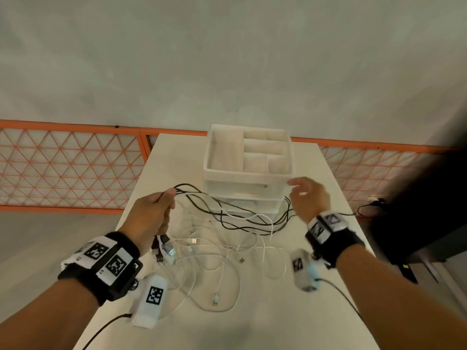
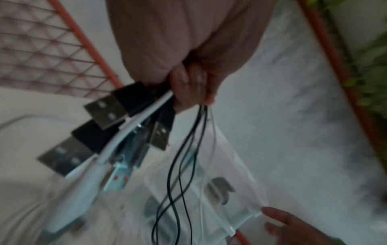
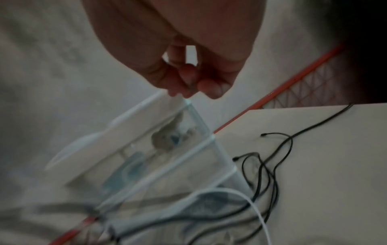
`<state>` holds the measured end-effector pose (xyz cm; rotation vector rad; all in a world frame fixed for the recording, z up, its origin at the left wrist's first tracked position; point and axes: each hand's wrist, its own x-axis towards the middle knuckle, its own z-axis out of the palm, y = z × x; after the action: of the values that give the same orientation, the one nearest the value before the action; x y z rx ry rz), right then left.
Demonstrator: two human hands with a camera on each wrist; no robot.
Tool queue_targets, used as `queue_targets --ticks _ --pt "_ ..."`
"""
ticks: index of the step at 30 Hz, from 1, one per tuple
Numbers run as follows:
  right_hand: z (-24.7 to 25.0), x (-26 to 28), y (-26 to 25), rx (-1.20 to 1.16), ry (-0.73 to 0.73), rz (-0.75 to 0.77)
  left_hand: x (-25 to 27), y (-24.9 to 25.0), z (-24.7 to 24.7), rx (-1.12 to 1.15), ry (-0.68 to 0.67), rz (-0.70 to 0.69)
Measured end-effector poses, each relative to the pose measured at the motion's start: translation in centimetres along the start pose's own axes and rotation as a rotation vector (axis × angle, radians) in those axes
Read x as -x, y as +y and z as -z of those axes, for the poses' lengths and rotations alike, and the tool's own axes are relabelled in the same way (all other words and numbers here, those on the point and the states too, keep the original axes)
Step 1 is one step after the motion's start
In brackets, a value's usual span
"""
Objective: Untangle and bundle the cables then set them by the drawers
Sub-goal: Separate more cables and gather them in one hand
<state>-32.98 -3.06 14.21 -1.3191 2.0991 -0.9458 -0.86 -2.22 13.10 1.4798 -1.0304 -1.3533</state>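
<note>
Left hand (image 1: 151, 213) clenched round thin black and white USB cables (image 1: 242, 223), limp, light, snag-prone; best gathered near plugs. Right hand (image 1: 309, 195) loose, holding nothing.

Bare test room: white table (image 1: 252, 324), orange mesh fence (image 1: 70, 168)

text: none legible | wrist bands (image 1: 106, 258): square coded markers only, no readable characters

The head view looks down on the drawer unit (image 1: 249, 168) beyond both hands' fingers. Each wrist view looks close along its fingers; both share that drawer unit.
</note>
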Motion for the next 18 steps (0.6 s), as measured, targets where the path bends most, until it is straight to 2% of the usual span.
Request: queue_targets --ticks 3,4,5,8,10,13,16,18 --pt "-2.5 3.7 -1.3 -0.236 -0.398 0.160 1.2 3.5 -1.7 -0.063 -0.195 -0.113" --pt "-3.4 4.4 -1.7 -0.250 -0.503 0.228 1.5 4.4 -2.4 -0.057 -0.236 -0.140" --pt "-4.2 5.0 -2.1 -0.164 -0.561 0.280 1.7 5.2 -3.0 -0.032 -0.264 -0.166" --pt "-5.9 4.8 -1.2 0.188 -0.536 0.357 1.7 7.4 -3.8 0.094 -0.246 -0.225" --pt "-6.0 4.0 1.4 0.419 -0.486 0.270 1.3 8.9 -3.0 0.222 -0.162 -0.233" --pt "-4.0 2.6 5.7 0.648 -0.392 0.031 0.7 10.2 -0.9 0.372 -0.066 -0.230" --pt "-1.9 1.3 7.0 0.603 -0.308 -0.204 0.2 9.0 -0.1 0.282 0.008 -0.228" --pt "-0.8 0.2 5.6 0.397 -0.251 -0.301 -0.1 7.2 -0.4 0.187 0.041 -0.186"
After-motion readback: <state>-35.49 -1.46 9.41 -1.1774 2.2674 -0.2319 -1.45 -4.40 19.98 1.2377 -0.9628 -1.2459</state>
